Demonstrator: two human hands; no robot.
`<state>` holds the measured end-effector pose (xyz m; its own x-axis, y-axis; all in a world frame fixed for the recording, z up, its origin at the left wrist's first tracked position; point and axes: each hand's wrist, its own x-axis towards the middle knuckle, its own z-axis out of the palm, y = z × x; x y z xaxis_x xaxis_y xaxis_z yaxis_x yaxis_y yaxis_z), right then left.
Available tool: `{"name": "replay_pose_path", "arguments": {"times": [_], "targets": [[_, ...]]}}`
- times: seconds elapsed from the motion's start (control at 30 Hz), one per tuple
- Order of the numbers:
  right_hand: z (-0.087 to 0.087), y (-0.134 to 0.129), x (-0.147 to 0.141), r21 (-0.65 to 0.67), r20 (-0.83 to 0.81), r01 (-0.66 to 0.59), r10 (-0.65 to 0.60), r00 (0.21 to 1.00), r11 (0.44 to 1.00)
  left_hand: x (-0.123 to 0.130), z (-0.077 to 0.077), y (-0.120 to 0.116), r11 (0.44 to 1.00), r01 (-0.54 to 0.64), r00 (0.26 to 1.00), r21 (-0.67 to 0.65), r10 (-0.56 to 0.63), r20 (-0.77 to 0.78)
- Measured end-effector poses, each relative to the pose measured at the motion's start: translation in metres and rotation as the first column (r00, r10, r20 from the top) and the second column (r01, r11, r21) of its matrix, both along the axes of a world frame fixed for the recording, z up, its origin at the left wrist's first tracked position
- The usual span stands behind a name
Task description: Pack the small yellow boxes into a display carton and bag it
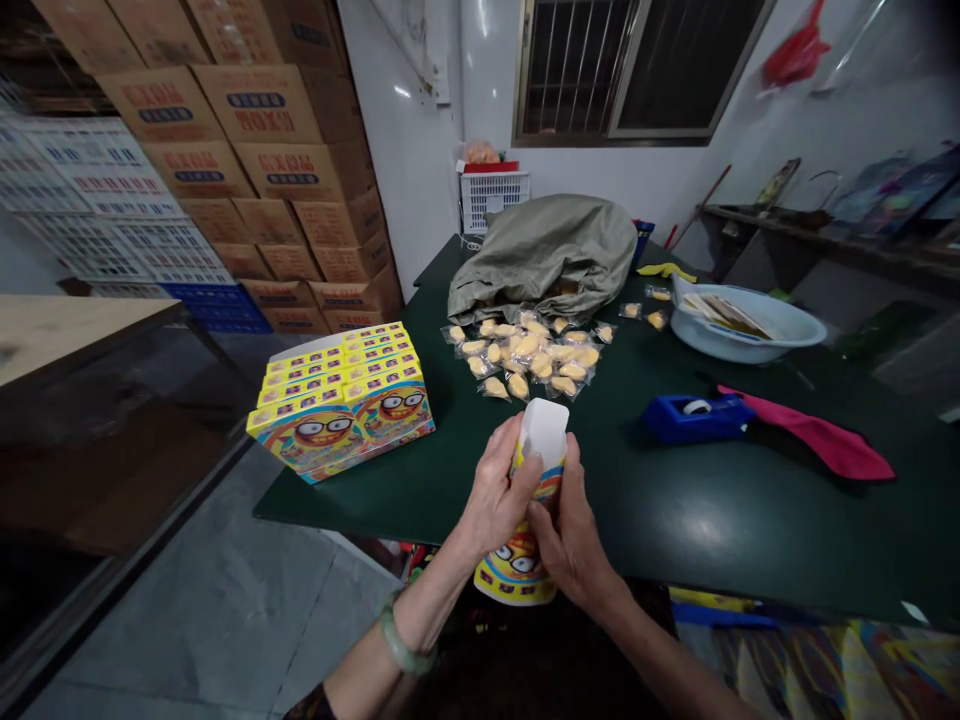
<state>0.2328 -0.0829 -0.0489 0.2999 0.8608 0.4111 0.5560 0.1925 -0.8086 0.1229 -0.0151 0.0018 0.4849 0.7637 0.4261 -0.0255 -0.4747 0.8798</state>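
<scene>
**Left hand [499,492] and right hand [570,532] grip a yellow cardboard box [517,570] at the near edge of a dark green table [660,510]**

The box sits just past the table's near edge, held upright and tilted slightly, with a cartoon face printed low on its side and a white flap [544,430] standing open at the top. The fingers of both hands are closed around its sides, grasping it from either side. A pale green bangle [403,645] circles the left wrist.

Farther along the table's left side stands a stack of matching yellow boxes [341,402]. Toward the table's middle lies a heap of clear plastic sachets [525,355] holding yellow pieces, spilling in front of a crumpled grey-green fabric sack [544,255]. On the table's right side sit a pale blue plastic basin [750,325] holding papers, a blue tape dispenser [697,418] and a crumpled pink cloth [821,440]. Beyond the table's far end stands a white plastic crate [495,198].
</scene>
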Motion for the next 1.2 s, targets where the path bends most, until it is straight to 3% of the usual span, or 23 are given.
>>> {"name": "replay_pose_path", "arguments": {"times": [0.1,0.2,0.27,0.37,0.53,0.73,0.83,1.0,1.07,1.2], "targets": [[0.001,-0.011,0.005,0.027,-0.036,-0.081,0.082,0.996,0.996,-0.005,-0.007,-0.009,0.983,-0.047,0.995,-0.177,0.061,0.076],[0.002,-0.016,0.007,0.128,-0.082,-0.017,0.028,0.996,0.992,-0.006,-0.016,-0.023,0.955,-0.148,0.977,-0.257,0.182,0.111],[0.0,-0.015,0.007,0.163,-0.13,0.062,-0.041,0.991,0.985,-0.003,-0.018,-0.027,0.955,-0.21,0.962,-0.21,0.24,0.13],[-0.002,-0.003,0.009,0.174,-0.178,0.083,-0.051,0.983,0.981,0.004,-0.015,-0.02,0.959,-0.273,0.943,-0.081,0.283,0.174],[0.006,0.026,0.026,0.27,-0.073,0.075,-0.057,0.996,0.96,0.019,-0.011,0.008,0.94,-0.332,0.924,0.084,0.306,0.229],[0.012,0.039,0.035,0.297,-0.075,0.043,-0.021,0.997,0.954,0.029,-0.016,0.019,0.905,-0.421,0.858,0.054,0.379,0.347],[0.015,0.042,0.033,0.344,-0.073,0.044,-0.02,0.997,0.938,0.029,-0.016,0.024,0.879,-0.457,0.844,0.137,0.38,0.377],[0.02,0.048,0.027,0.28,-0.154,0.087,-0.045,0.987,0.956,0.025,-0.008,0.035,0.847,-0.455,0.877,0.275,0.372,0.304],[0.022,0.048,0.027,0.312,-0.181,0.081,-0.024,0.983,0.947,0.023,-0.004,0.036,0.841,-0.449,0.88,0.303,0.358,0.312],[0.029,0.046,0.031,0.44,-0.2,0.025,0.07,0.977,0.898,0.019,0.0,0.033,0.834,-0.509,0.84,0.214,0.428,0.333]]}}
